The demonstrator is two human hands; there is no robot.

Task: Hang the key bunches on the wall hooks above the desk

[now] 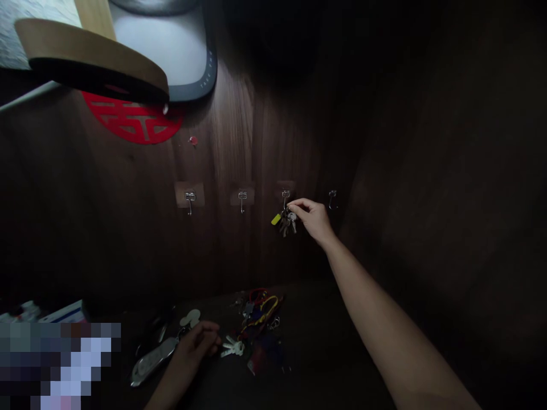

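Observation:
My right hand pinches a bunch of keys by its ring, right at the third metal hook on the dark wood panel. A yellow tag hangs with these keys. Whether the ring sits on the hook is too small to tell. Low on the left, my left hand hovers or rests over the dark surface, fingers loosely curled and seemingly holding nothing. Just right of its fingertips lie some silver keys. Beside its wrist is a long silver keychain piece.
Other wall hooks are the first, second and fourth. Coloured cords lie tangled below. A round pale disc lies near my left hand. Overhead are a tan-edged object and a red paper cutout.

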